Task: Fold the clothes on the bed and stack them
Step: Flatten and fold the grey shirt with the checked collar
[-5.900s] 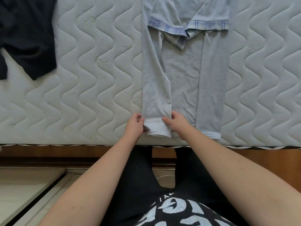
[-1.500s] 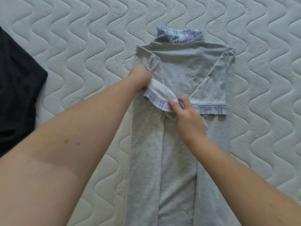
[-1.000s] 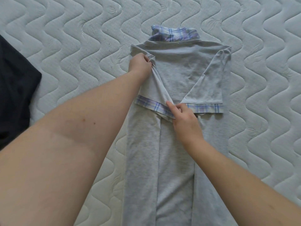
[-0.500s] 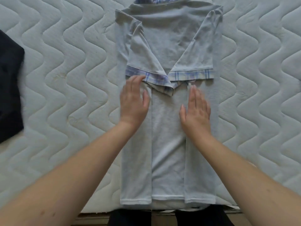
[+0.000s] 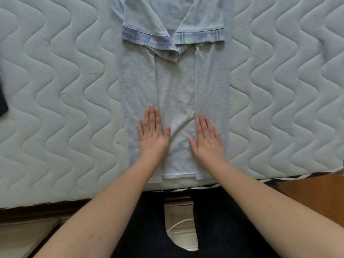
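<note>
Pressing flat on the grey shirt [image 5: 175, 94], both hands lie palm down w/ fingers straight & together, holding nothing. Head view only.

Left hand [image 5: 153, 135] rests on the left folded-in panel of the shirt, near its inner edge. Right hand [image 5: 207, 140] rests on the right folded-in panel, thumb reaching onto the centre strip. Hands are apart, centre strip of fabric between them.

Shirt lies lengthwise on the white quilted mattress [image 5: 55, 90], both long sides folded inward, hem at the near edge of the bed. Sleeves folded in over the chest; their plaid cuffs [image 5: 199, 37] meet near the middle, left one tilted & overlapping slightly.

Dark garment [image 5: 2, 103] shows only as a sliver at the far left edge, well apart from the shirt.

Wooden bed frame [image 5: 312, 194] shows lower right.
</note>
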`<state>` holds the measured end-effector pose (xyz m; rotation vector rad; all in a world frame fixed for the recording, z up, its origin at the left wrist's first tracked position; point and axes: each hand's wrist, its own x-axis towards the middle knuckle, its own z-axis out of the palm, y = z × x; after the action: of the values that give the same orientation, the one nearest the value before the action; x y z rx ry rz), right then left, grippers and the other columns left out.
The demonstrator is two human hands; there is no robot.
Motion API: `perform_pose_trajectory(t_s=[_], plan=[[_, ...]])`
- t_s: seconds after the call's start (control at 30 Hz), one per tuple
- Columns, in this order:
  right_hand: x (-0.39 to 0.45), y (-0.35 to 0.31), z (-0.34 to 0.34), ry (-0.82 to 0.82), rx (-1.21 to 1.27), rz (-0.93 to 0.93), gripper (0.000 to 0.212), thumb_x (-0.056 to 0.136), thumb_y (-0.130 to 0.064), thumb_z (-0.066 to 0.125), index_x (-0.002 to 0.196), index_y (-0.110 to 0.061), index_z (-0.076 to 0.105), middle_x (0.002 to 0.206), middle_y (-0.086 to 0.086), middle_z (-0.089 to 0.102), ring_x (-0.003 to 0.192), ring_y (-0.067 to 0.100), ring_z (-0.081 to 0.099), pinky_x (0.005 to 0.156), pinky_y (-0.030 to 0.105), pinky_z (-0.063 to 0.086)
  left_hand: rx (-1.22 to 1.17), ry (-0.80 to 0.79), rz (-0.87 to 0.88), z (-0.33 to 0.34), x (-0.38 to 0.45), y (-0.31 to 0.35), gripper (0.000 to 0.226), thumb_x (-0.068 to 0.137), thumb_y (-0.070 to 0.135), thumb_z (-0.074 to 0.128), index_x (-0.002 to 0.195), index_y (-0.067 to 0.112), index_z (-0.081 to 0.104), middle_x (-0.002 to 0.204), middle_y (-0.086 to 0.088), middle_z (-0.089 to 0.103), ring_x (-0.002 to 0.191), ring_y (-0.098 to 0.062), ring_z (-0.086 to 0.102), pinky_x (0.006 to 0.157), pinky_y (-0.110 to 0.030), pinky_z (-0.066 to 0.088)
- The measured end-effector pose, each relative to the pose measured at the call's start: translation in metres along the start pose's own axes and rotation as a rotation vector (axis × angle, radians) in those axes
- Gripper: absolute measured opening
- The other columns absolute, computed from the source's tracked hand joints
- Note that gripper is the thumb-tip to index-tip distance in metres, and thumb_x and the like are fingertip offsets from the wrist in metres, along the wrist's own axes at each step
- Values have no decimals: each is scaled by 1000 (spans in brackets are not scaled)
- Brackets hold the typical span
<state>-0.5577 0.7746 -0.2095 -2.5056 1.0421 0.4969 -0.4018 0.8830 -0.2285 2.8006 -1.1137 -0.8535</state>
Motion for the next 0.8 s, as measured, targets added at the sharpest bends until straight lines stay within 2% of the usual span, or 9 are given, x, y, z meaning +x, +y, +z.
perform_pose_trajectory(t_s=[0.13, 0.23, 0.3, 0.37, 0.5, 0.57, 0.63, 0.7, 0.8], plan=[[-33, 5, -5, 31, 36, -23, 58, 100, -41, 32, 151, -15, 33, 159, 7, 27, 147, 25, 26, 119, 42, 16, -94, -7, 152, -3, -39, 4, 63, 103, 39, 29, 155, 19, 1, 164, 1, -3, 151, -12, -4, 122, -38, -6], [-47, 18, -17, 102, 198, 292, 59, 96, -37, 47, 151, -21, 31, 154, 10, 33, 139, 29, 32, 112, 47, 23, -203, 161, 171, -13, -64, -7, 53, 100, 25, 45, 151, 16, 35, 157, -8, 34, 145, -24, 31, 117, -47, 22], [-53, 31, -21, 56, 339, 582, 67, 90, -35, 61, 148, -18, 32, 146, 12, 40, 133, 32, 37, 109, 47, 28, -259, 248, 6, -18, -76, -24, 50, 98, 20, 54, 147, 13, 43, 149, -13, 44, 136, -30, 41, 111, -50, 31], [-57, 43, -25, -91, 487, 737, 64, 85, -36, 69, 138, -13, 41, 137, 13, 50, 125, 33, 47, 105, 45, 37, -386, 224, -302, -20, -86, -45, 51, 96, 24, 58, 144, 10, 44, 141, -18, 47, 129, -34, 44, 107, -47, 34], [-70, 57, -29, -364, 761, 691, 50, 86, -31, 73, 127, -6, 60, 122, 10, 65, 110, 29, 61, 98, 40, 48, -827, -12, -758, -20, -98, -77, 44, 94, 30, 64, 128, 6, 52, 123, -15, 60, 114, -31, 57, 96, -37, 44], [-80, 58, -33, -368, 846, 635, 50, 86, -29, 74, 128, -7, 59, 121, 9, 66, 108, 27, 62, 98, 43, 50, -851, -213, -706, -23, -104, -87, 37, 93, 29, 66, 121, 6, 60, 119, -13, 65, 108, -27, 60, 90, -35, 46], [-89, 56, -36, -348, 947, 608, 48, 87, -25, 73, 128, -6, 57, 120, 11, 65, 102, 25, 64, 84, 37, 57, -870, -321, -593, -27, -112, -91, 36, 92, 25, 66, 122, 7, 59, 119, -10, 65, 107, -25, 60, 88, -33, 45], [-96, 53, -40, -296, 1065, 622, 43, 89, -17, 71, 126, -2, 54, 118, 15, 64, 97, 25, 66, 70, 31, 58, -964, -353, -566, -29, -119, -93, 42, 93, 18, 66, 129, 6, 50, 125, -12, 62, 111, -25, 60, 94, -37, 46], [-105, 57, -43, -231, 1039, 576, 36, 92, -13, 66, 126, -4, 57, 118, 13, 66, 98, 26, 67, 72, 33, 58, -1080, -356, -585, -31, -129, -89, 53, 92, 12, 66, 138, 9, 40, 125, -16, 63, 112, -29, 62, 99, -47, 50]])
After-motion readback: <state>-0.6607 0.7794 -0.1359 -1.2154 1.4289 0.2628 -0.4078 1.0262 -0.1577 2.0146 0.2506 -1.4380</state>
